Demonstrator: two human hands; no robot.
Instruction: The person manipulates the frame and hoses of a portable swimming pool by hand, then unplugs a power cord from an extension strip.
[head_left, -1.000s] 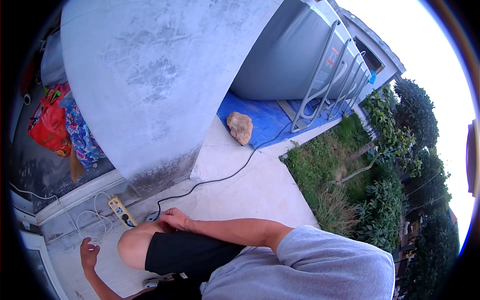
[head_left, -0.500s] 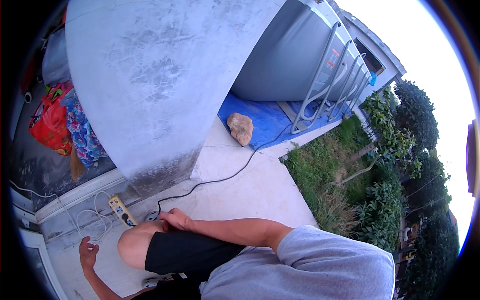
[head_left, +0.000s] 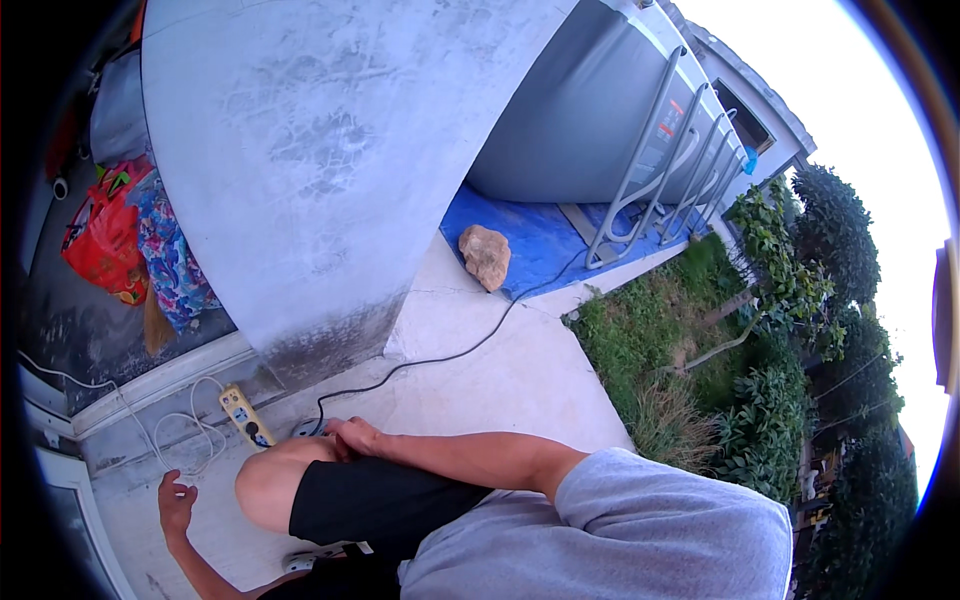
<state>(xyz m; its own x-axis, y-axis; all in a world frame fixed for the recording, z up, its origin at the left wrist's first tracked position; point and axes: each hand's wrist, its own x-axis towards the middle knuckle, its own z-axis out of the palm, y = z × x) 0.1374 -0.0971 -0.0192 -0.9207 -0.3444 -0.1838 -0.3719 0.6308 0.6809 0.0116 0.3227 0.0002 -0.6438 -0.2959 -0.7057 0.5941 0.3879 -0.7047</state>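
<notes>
My left hand [head_left: 176, 502] is raised at the lower left with its fingers bent and apart. Nothing shows in it, and a loose white cord [head_left: 203, 452] lies close by on the pale ground. Beside my bent right knee [head_left: 272, 488], my right hand [head_left: 355, 437] has its fingers curled together. What they hold, if anything, is hidden. A black cable [head_left: 400, 367] passes just beyond that hand and runs towards a yellow power strip [head_left: 240, 413]. One black plug [head_left: 253, 429] sits in the strip, which rests beside the base of the wall.
A pale wall [head_left: 300, 170] rises ahead. Bright bags [head_left: 105, 240] stand on the left behind a sill. A tan rock [head_left: 484, 257] lies on a blue tarp [head_left: 545, 240] by a large grey pool [head_left: 580, 120] with metal legs. Grass and bushes [head_left: 760, 385] line the right.
My right hand's fingers have curled in slightly beside the knee. The left hand stays almost where it was. The whole view has shifted a little.
</notes>
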